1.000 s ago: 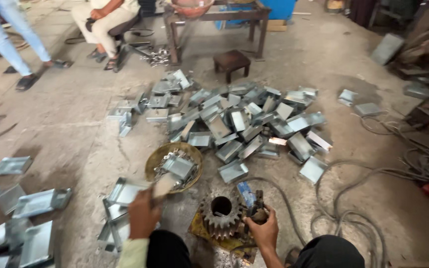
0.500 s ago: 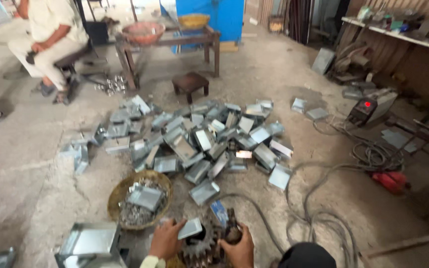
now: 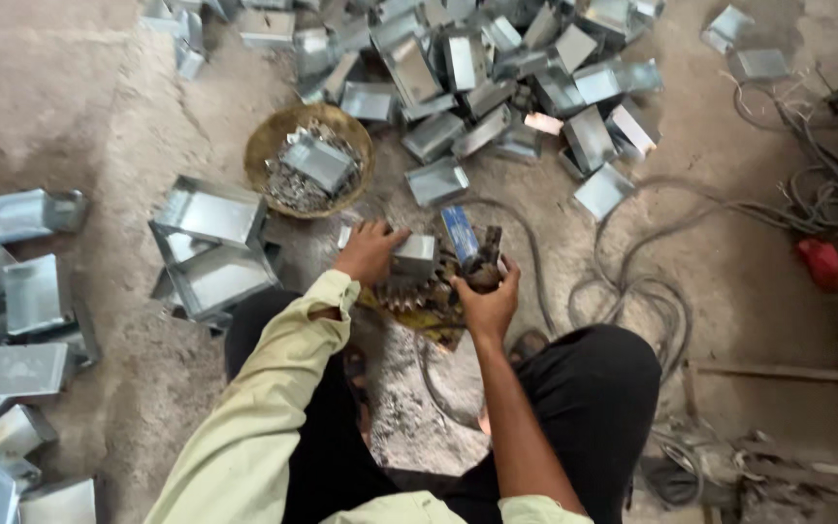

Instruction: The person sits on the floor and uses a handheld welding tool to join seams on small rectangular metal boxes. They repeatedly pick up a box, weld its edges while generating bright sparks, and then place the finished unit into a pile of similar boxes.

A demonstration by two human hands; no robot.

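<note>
My left hand [image 3: 369,250] presses a small grey sheet-metal bracket [image 3: 413,255] down onto a big rusty gear wheel [image 3: 417,294] that lies on the floor between my knees. My right hand [image 3: 489,299] is closed around a dark hand tool with a blue strip [image 3: 467,243], its head just right of the bracket. A round woven basket [image 3: 273,146] with small metal bits and one bracket in it stands just beyond my left hand.
A heap of similar metal brackets [image 3: 497,68] covers the floor ahead. Larger folded metal trays [image 3: 208,243] lie to the left. Tangled cables [image 3: 652,291] and a red object [image 3: 831,262] lie to the right.
The view has tilted down, so the seated person and bench are out of sight. My left hand has set the bracket on the gear; my right hand stays on the tool.
</note>
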